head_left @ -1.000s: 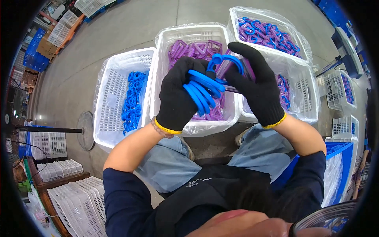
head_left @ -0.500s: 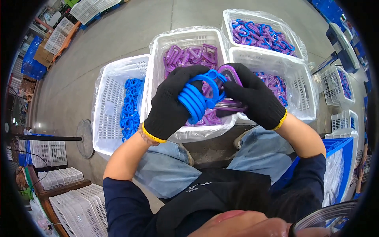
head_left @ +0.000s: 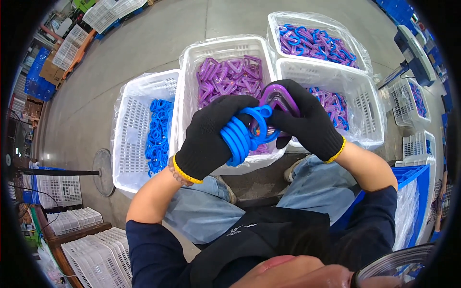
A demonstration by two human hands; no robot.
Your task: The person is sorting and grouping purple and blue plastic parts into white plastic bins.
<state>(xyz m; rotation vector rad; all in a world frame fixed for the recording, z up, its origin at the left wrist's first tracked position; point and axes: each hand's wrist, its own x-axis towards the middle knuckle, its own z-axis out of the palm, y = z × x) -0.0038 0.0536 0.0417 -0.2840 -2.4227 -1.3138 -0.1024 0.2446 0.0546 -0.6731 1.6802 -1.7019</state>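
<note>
Both my hands wear black knit gloves with yellow cuffs and meet over the middle basket. My left hand (head_left: pixel 204 132) is closed around a stack of blue plastic rings (head_left: pixel 234 144). A further blue ring (head_left: pixel 261 126) with small round tabs sits at the stack's right end, against a purple piece. Closed on that purple triangular piece (head_left: pixel 277 96) is my right hand (head_left: pixel 309 122); the piece has a clear window. Fingers and rings hide its lower part, and I cannot tell whether the ring is joined to it.
A white basket (head_left: pixel 128 144) of blue rings stands left. The lined middle basket (head_left: pixel 189 60) holds purple triangles. Two baskets with mixed purple and blue pieces, a near one (head_left: pixel 372 108) and a far one (head_left: pixel 314 18), are right. A scale (head_left: pixel 415 55) stands beyond, a blue crate (head_left: pixel 418 192) beside me.
The purple triangle has turned in my right hand, its rounded tip now pointing up. The blue rings have shifted slightly downward, and the end ring has tilted against the triangle.
</note>
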